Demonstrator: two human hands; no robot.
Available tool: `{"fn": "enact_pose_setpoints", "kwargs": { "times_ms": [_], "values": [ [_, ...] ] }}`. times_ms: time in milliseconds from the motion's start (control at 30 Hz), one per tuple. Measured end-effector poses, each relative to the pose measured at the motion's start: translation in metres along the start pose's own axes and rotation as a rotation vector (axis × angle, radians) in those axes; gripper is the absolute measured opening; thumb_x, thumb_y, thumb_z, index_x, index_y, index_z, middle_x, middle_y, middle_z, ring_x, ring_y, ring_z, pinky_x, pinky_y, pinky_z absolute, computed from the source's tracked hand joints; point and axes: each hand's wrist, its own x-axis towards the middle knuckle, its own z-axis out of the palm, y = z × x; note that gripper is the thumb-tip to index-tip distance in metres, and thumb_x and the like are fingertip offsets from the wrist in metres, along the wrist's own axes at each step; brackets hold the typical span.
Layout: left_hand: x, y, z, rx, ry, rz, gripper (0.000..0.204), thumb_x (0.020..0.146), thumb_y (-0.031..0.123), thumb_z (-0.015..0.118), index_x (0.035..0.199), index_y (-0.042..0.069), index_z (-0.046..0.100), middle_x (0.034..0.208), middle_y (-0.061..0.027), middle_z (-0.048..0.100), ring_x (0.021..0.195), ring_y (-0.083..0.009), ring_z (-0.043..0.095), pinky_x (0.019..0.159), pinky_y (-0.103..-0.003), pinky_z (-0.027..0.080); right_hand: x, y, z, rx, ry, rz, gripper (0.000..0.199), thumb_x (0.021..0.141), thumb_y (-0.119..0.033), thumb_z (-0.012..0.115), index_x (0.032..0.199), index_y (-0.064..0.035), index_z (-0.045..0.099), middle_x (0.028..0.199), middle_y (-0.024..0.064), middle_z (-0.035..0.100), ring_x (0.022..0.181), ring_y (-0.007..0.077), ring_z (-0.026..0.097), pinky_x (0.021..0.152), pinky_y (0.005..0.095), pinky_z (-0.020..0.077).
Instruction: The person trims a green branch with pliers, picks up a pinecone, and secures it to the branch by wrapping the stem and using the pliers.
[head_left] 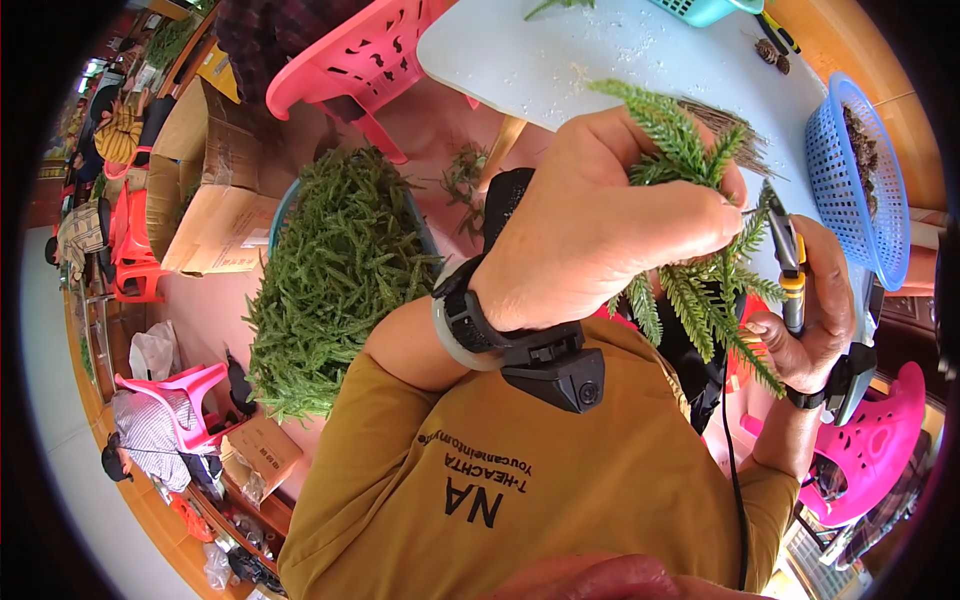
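sprigs [700,290] green | pliers [792,270] yellow-and-black grips | basket [860,180] blue mesh | table [600,60] pale white, speckled | chair [340,60] pink | sleeves [560,480] mustard, black lettering | heap [330,280] green | boxes [200,190] brown

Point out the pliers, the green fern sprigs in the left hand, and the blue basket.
pliers [792,285]: head view, on the yellow-and-black handle in the right hand.
green fern sprigs [690,150]: head view, on fronds above the left hand's fingers.
blue basket [840,190]: head view, on its mesh wall.

Mustard long sleeves, black wrist-mounted cameras on straps, a grey bangle [455,345].
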Motion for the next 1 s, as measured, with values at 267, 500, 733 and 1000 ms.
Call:
{"fn": "enact_pose_setpoints", "kwargs": {
  "times_ms": [267, 500, 733, 1000],
  "values": [
    [0.001, 0.002, -0.001, -0.109, 0.018, -0.004, 0.02, 0.071, 0.011, 0.056, 0.087, -0.001, 0.057, 0.073, -0.0105, 0.059, 0.063, -0.0156, 0.055, 0.063, -0.027, 0.044, -0.013, 0.008, 0.005, 0.083, 0.009, 0.164, 0.076, 0.06, -0.038, 0.079, 0.114, 0.0071, 0.051, 0.109, 0.0171, 0.053, 0.099, 0.0258, 0.052, 0.085, 0.035, 0.0402],
    [0.008, -0.002, -0.015, -0.427, -0.121, -0.058, 0.02, 0.076, 0.016, 0.053, 0.085, -0.001, 0.056, 0.072, -0.009, 0.059, 0.056, -0.0147, 0.056, 0.052, -0.024, 0.041, -0.029, 0.013, 0.015, 0.12, 0.01, 0.239, 0.074, 0.062, -0.037, 0.078, 0.114, 0.0074, 0.051, 0.11, 0.0178, 0.053, 0.1, 0.0274, 0.052, 0.087, 0.0357, 0.0395],
    [0.005, -0.001, -0.018, -0.6, -0.13, 0.006, 0.019, 0.078, 0.017, 0.052, 0.084, -0.001, 0.056, 0.072, -0.0063, 0.058, 0.054, -0.0132, 0.056, 0.044, -0.021, 0.038, -0.036, 0.019, 0.035, 0.234, 0.068, 0.337, 0.072, 0.063, -0.038, 0.077, 0.112, 0.0071, 0.051, 0.108, 0.0177, 0.054, 0.099, 0.0269, 0.053, 0.086, 0.0346, 0.0401],
    [0.01, 0.001, -0.017, -0.456, 0.087, 0.115, 0.024, 0.08, 0.016, 0.05, 0.096, -0.001, 0.053, 0.083, -0.0116, 0.058, 0.058, -0.0176, 0.052, 0.069, -0.031, 0.045, -0.029, 0.016, 0.029, 0.071, 0.035, 0.241, 0.068, 0.062, -0.03, 0.077, 0.114, 0.0047, 0.05, 0.109, 0.0172, 0.053, 0.095, 0.0255, 0.054, 0.083, 0.0337, 0.0419]
  ]
}}
